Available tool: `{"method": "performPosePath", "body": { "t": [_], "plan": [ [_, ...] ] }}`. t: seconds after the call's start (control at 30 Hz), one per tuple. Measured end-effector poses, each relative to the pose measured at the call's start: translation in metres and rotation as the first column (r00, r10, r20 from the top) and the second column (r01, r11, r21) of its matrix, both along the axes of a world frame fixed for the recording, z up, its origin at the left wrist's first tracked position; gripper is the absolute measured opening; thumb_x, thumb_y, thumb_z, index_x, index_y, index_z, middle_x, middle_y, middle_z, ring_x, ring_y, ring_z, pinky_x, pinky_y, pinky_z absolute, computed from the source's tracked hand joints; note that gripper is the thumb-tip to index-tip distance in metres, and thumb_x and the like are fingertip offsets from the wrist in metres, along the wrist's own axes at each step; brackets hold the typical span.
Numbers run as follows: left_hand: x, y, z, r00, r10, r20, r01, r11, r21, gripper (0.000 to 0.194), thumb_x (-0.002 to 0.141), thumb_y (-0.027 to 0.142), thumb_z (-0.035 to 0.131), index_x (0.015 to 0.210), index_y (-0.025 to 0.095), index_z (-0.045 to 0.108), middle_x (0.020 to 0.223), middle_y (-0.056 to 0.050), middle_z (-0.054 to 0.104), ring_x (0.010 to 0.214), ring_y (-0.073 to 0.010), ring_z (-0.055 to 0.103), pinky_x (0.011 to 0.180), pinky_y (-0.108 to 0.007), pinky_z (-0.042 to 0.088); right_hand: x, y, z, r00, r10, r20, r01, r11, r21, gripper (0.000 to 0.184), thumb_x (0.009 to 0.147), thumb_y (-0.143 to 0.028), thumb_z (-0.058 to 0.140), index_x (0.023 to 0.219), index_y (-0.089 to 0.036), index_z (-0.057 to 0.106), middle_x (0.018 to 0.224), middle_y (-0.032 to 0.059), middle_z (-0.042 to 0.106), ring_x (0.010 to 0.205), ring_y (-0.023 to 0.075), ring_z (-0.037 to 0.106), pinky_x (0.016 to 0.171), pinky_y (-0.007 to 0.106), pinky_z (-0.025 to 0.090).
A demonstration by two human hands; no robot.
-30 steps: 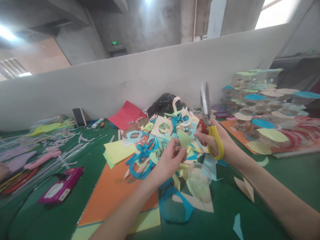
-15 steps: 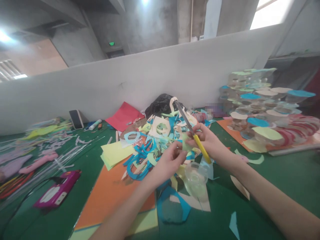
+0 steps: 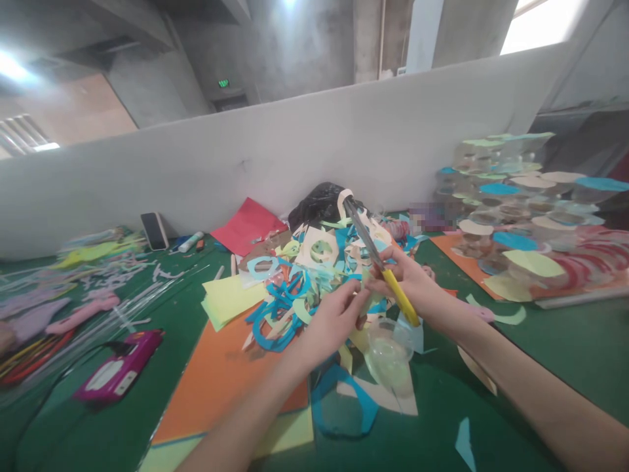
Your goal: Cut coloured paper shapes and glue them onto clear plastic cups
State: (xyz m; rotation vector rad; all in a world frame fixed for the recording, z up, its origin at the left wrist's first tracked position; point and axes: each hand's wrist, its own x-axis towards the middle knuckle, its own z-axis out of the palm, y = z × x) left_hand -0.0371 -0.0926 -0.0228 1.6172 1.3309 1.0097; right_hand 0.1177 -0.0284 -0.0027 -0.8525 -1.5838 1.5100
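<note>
My right hand (image 3: 410,278) is closed on a pair of scissors (image 3: 401,300) with yellow on the handle. The blades tilt up and to the left over a heap of paper scraps (image 3: 319,249). Close beside it, my left hand (image 3: 337,318) is closed, its fingertips meeting those of the right. Between the fingertips a light green piece of paper (image 3: 366,276) barely shows; the rest is hidden. Just below the hands lies a clear plastic cup (image 3: 390,351), with a cut blue paper ring (image 3: 368,413) nearby.
Orange sheets (image 3: 211,380) and yellow paper (image 3: 230,298) lie left of the heap. Stacked clear cups with paper discs (image 3: 533,262) stand at right. A magenta box with a cable (image 3: 120,370), a phone (image 3: 154,231) and a red sheet (image 3: 248,226) are further left. Behind runs a white partition (image 3: 196,157).
My right hand has moved in toward my left, and the scissors have turned from upright to slanting left. The green paper, plain to see before, is now mostly covered by fingers.
</note>
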Motion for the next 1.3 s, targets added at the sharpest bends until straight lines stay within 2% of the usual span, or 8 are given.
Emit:
{"method": "performPosePath", "body": {
  "t": [0.2, 0.33, 0.5, 0.67, 0.8, 1.0, 1.17, 1.3],
  "plan": [
    [0.001, -0.002, 0.004, 0.999, 0.041, -0.014, -0.04, 0.994, 0.099, 0.032, 0.095, 0.045, 0.042, 0.073, 0.021, 0.044, 0.066, 0.004, 0.044, 0.062, -0.0103, 0.044, 0.059, -0.024, 0.035, 0.0, 0.002, -0.002, 0.998, 0.042, -0.044, -0.043, 0.999, -0.019, 0.059, 0.055, -0.043, 0.086, 0.085, -0.024, 0.039, 0.067, -0.0107, 0.048, 0.056, 0.0073, 0.046, 0.055, 0.022, 0.037],
    [0.001, 0.0, 0.002, 0.978, 0.096, 0.184, -0.101, 0.995, 0.018, 0.035, 0.093, 0.048, 0.046, 0.073, 0.022, 0.036, 0.06, 0.008, 0.032, 0.05, -0.008, 0.034, 0.048, -0.022, 0.029, 0.0, 0.003, -0.004, 0.998, 0.028, -0.054, -0.027, 1.0, 0.015, 0.058, 0.058, -0.049, 0.083, 0.085, -0.024, 0.039, 0.072, -0.0094, 0.047, 0.056, 0.0069, 0.044, 0.053, 0.022, 0.034],
    [-0.005, 0.008, 0.005, 0.879, 0.188, 0.438, -0.202, 0.979, -0.014, 0.029, 0.091, 0.047, 0.049, 0.079, 0.024, 0.034, 0.058, 0.01, 0.02, 0.046, -0.0074, 0.023, 0.044, -0.02, 0.022, 0.003, 0.007, -0.007, 0.998, -0.015, 0.065, 0.008, 0.993, 0.116, 0.056, 0.065, -0.06, 0.075, 0.088, -0.025, 0.038, 0.069, -0.0086, 0.043, 0.053, 0.0084, 0.038, 0.049, 0.023, 0.03],
    [-0.016, 0.018, 0.002, 0.845, 0.186, 0.502, -0.267, 0.959, 0.094, 0.026, 0.087, 0.041, 0.057, 0.082, 0.023, 0.038, 0.063, 0.008, 0.042, 0.057, -0.0085, 0.045, 0.058, -0.022, 0.041, 0.009, 0.017, -0.02, 0.953, -0.199, 0.227, 0.114, 0.934, 0.34, 0.053, 0.069, -0.065, 0.069, 0.085, -0.024, 0.04, 0.07, -0.0054, 0.047, 0.059, 0.0122, 0.044, 0.053, 0.025, 0.034],
    [-0.019, 0.02, 0.0, 0.797, 0.239, 0.555, -0.332, 0.94, 0.073, 0.027, 0.083, 0.04, 0.063, 0.081, 0.022, 0.043, 0.077, 0.003, 0.056, 0.07, -0.0109, 0.059, 0.072, -0.027, 0.05, 0.022, 0.024, -0.03, 0.854, -0.209, 0.476, -0.022, 0.901, 0.434, 0.048, 0.075, -0.065, 0.064, 0.089, -0.023, 0.044, 0.07, -0.0038, 0.052, 0.057, 0.0125, 0.046, 0.053, 0.025, 0.036],
    [-0.021, 0.021, 0.003, 0.744, 0.343, 0.573, -0.421, 0.907, 0.004, 0.024, 0.081, 0.038, 0.066, 0.082, 0.02, 0.049, 0.076, 0.001, 0.065, 0.072, -0.0126, 0.064, 0.078, -0.029, 0.052, 0.033, 0.018, -0.032, 0.723, -0.116, 0.681, -0.186, 0.916, 0.354, 0.045, 0.082, -0.065, 0.056, 0.1, -0.024, 0.048, 0.072, -0.0014, 0.06, 0.062, 0.0168, 0.057, 0.057, 0.025, 0.042],
    [-0.021, 0.021, 0.001, 0.714, 0.362, 0.599, -0.436, 0.9, -0.025, 0.027, 0.078, 0.039, 0.068, 0.085, 0.02, 0.05, 0.075, 0.001, 0.069, 0.068, -0.0124, 0.065, 0.08, -0.031, 0.053, 0.028, 0.01, -0.02, 0.702, -0.063, 0.709, -0.199, 0.939, 0.28, 0.043, 0.08, -0.062, 0.06, 0.1, -0.026, 0.048, 0.086, 0.0007, 0.067, 0.072, 0.0194, 0.062, 0.059, 0.026, 0.044],
    [-0.021, 0.019, 0.003, 0.735, 0.367, 0.57, -0.427, 0.904, -0.032, 0.028, 0.078, 0.04, 0.068, 0.081, 0.02, 0.048, 0.076, 0.0, 0.07, 0.068, -0.0124, 0.065, 0.077, -0.029, 0.053, 0.027, 0.011, -0.021, 0.735, -0.094, 0.671, -0.163, 0.937, 0.31, 0.045, 0.076, -0.064, 0.064, 0.096, -0.026, 0.052, 0.082, -0.0003, 0.066, 0.067, 0.0177, 0.059, 0.057, 0.027, 0.043]
  ]
}}
